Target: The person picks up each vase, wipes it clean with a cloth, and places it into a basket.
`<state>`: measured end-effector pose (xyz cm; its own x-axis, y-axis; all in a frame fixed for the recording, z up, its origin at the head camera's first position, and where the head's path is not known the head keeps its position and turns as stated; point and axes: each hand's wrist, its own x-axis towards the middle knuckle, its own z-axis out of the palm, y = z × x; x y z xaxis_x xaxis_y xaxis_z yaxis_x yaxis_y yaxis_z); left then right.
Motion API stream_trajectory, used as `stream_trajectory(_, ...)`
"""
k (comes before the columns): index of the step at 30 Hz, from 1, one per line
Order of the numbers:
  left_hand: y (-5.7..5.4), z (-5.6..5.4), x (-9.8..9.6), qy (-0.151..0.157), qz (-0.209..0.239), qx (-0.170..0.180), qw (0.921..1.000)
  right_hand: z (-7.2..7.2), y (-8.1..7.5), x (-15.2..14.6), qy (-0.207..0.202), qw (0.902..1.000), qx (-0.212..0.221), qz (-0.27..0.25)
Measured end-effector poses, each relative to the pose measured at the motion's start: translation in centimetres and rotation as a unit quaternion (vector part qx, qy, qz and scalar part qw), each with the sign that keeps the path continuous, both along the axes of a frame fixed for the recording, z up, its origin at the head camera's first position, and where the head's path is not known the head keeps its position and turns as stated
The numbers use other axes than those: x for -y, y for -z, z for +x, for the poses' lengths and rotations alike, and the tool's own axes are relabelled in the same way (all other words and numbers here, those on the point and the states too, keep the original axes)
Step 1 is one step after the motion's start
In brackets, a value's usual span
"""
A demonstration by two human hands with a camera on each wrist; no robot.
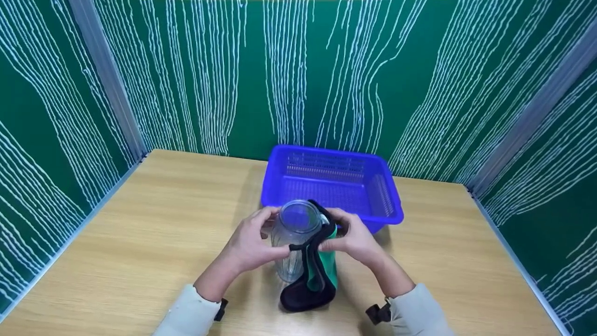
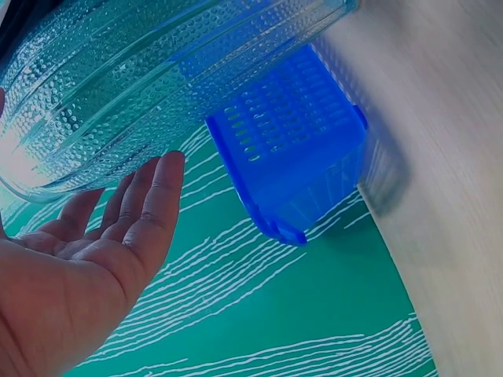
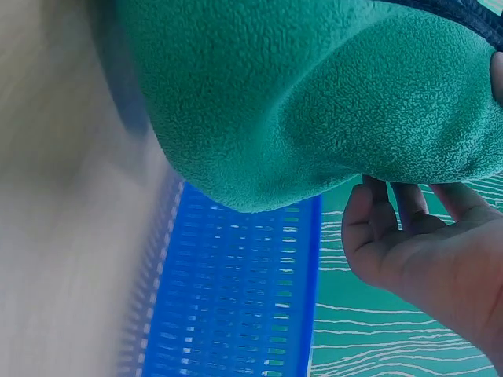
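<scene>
A clear glass jar (image 1: 285, 259) with an open mouth stands upright before me, its textured, ribbed wall filling the top of the left wrist view. My left hand (image 1: 247, 245) grips it from the left, fingers around the far side, thumb reaching across to the black edge of the cloth piece beside it. That piece is green fleece (image 3: 299, 102) with black trim and a black lower end (image 1: 305, 298), and it lies along the jar's right side. My right hand (image 1: 357, 240) holds it, thumb on the near side and fingers behind.
Just beyond the hands sits a blue plastic basket (image 1: 333, 150) with slotted walls, on the wooden table (image 1: 186, 196). Green panels (image 1: 254, 93) with white wavy lines enclose the table at the back and both sides.
</scene>
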<state>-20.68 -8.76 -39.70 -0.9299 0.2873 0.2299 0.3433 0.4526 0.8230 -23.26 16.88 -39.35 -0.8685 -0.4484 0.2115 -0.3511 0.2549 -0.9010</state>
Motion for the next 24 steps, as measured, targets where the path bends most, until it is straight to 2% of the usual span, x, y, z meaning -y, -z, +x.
stream_trajectory(9,-0.1,0.0,-0.1,0.001,0.0,0.016,0.9999,-0.2,-1.4,0.3,-0.003,0.9999,-0.004,0.015)
stream_trajectory(16,0.0,0.1,-0.1,0.016,0.01,0.007,0.9998,-0.4,-1.4,0.2,-0.02,0.9993,-0.017,0.026)
stream_trajectory(20,0.0,0.1,0.0,0.03,0.024,0.019,0.9991,-0.6,-1.4,0.0,-0.028,0.998,-0.026,0.05)
stream_trajectory(24,0.0,0.1,0.0,0.03,0.028,0.033,0.9986,-0.6,-1.4,-0.2,-0.021,0.9964,-0.031,0.075)
